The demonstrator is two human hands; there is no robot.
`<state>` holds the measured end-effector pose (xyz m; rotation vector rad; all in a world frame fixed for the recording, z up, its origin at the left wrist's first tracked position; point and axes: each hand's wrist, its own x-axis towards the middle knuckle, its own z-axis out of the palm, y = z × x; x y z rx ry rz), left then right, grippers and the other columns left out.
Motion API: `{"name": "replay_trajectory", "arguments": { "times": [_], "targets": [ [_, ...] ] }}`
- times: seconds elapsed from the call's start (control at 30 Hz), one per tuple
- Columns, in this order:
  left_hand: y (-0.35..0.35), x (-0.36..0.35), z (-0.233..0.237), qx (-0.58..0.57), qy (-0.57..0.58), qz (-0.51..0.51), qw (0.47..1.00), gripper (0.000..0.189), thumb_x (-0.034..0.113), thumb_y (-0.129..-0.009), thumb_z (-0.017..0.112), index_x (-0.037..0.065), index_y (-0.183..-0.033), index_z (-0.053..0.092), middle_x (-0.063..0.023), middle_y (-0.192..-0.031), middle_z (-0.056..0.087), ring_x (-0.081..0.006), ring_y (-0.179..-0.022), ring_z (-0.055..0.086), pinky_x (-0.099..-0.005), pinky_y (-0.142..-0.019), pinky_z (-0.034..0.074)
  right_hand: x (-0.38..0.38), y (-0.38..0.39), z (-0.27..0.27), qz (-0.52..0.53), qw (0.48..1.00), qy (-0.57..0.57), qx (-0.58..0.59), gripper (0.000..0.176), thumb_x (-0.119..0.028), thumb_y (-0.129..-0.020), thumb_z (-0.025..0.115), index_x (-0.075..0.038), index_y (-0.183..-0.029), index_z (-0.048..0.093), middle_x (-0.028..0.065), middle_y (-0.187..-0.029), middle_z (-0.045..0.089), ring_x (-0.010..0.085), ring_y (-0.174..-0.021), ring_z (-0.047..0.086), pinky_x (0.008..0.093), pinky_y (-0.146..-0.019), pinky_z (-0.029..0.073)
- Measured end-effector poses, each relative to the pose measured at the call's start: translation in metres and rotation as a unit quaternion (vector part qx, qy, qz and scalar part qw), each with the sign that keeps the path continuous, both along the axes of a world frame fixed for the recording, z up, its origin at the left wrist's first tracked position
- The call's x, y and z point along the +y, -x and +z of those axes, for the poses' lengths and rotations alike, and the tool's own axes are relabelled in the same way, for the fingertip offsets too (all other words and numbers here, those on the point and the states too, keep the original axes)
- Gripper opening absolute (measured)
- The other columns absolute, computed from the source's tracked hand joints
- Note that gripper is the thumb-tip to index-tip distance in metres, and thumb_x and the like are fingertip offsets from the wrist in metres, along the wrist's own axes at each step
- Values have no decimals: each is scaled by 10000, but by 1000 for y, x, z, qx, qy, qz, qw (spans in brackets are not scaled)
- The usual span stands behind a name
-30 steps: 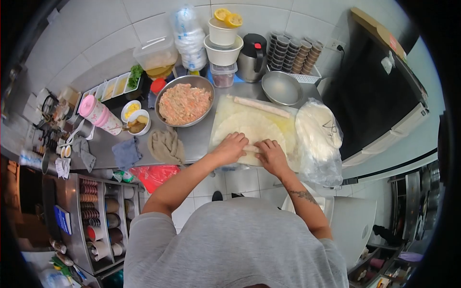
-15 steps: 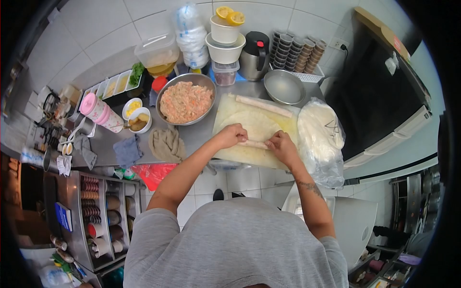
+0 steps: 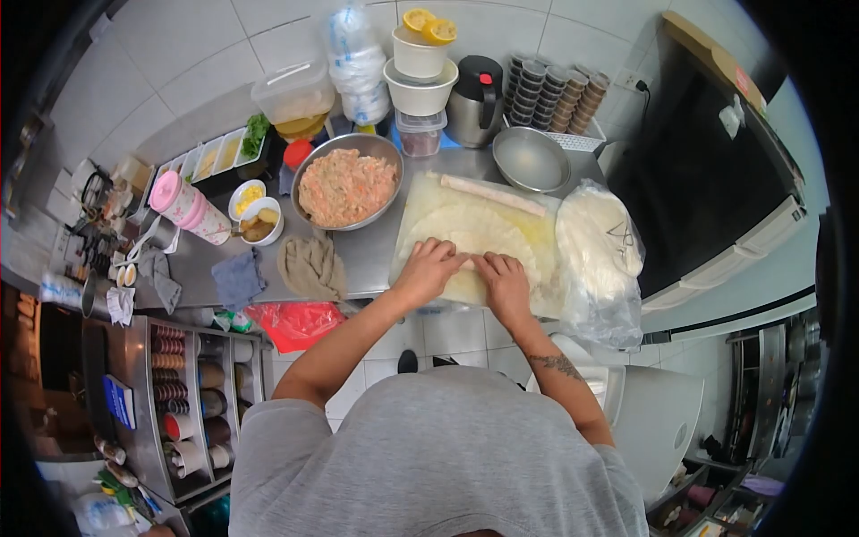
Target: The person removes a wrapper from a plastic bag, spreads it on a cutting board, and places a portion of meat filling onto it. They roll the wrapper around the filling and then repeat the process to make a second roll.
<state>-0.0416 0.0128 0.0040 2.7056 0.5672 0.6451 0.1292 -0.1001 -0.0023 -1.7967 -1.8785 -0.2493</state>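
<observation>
left hand [image 3: 428, 268] and right hand [image 3: 503, 279] side by side, fingers curled over the rolled edge of the wrapper [image 3: 488, 228], just right of the filling bowl [image 3: 347, 188] on the counter [image 3: 367, 255], and it looks thin, soft, easily torn, best gripped lightly along that roll.

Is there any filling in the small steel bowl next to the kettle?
No, the small steel bowl is empty; the filling is in the big bowl left of it.
</observation>
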Motion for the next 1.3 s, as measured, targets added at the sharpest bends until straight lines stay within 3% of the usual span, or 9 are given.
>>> {"name": "replay_trajectory", "arguments": {
  "times": [0.3,0.4,0.5,0.63,0.97,1.13,1.23,1.3],
  "targets": [
    [1,4,-6,-19,23,12,999,385,12,-812,549,144,-1152,673,-25,-1022,560,-233,-1005,485,-370,-849,344,-24,-40,1,3,990,57,130,356,-20,-816,574,-71,-1166,613,82,-1114,606,298,-989,552,370,-857,476],
    [1,4,-6,-29,28,9,999,392,-16,-788,534,130,-1119,683,-22,-981,552,-231,-981,488,-368,-849,344,-29,-41,2,-19,990,60,128,338,-29,-829,569,-68,-1162,615,96,-1130,605,312,-1000,549,386,-867,473],
    [0,9,-4,-12,46,6,999,366,-6,-808,536,139,-1105,694,-27,-991,559,-235,-985,491,-369,-855,347,-23,-19,-1,-64,996,-67,16,349,-42,-828,577,-66,-1175,613,107,-1149,602,318,-1038,546,412,-904,456],
    [-3,20,-6,25,67,1,997,331,15,-834,551,141,-1106,691,-37,-1022,563,-244,-996,493,-374,-855,356,-14,14,2,-21,998,-51,-38,421,-61,-785,591,-69,-1205,610,101,-1138,609,304,-1061,558,436,-950,420],
    [-15,1,-11,-45,-114,8,992,440,18,-748,566,124,-1172,616,-42,-1063,547,-255,-1016,493,-384,-841,369,12,-14,-1,-8,1000,18,15,390,-54,-769,587,-105,-1152,643,47,-1074,646,249,-985,597,362,-839,503],
    [-14,5,-15,-37,-110,10,993,461,10,-734,568,149,-1170,624,-37,-1053,550,-247,-998,492,-383,-821,363,0,-33,-3,-13,995,30,99,375,-53,-772,617,-92,-1144,633,76,-1110,627,288,-1005,581,382,-850,503],
    [-15,6,-12,-29,-89,12,996,463,5,-733,570,157,-1167,628,-34,-1036,550,-244,-994,494,-383,-823,358,3,-25,-8,-83,995,-49,18,362,-60,-794,618,-67,-1156,621,104,-1129,610,312,-1031,565,394,-872,482],
    [-18,10,-8,-14,-71,9,997,460,3,-735,570,158,-1165,631,-31,-1024,549,-243,-995,494,-384,-827,356,2,-10,-3,-40,997,-57,-20,371,-58,-787,616,-53,-1157,617,114,-1124,606,320,-1037,559,403,-886,465]
  ]
}}
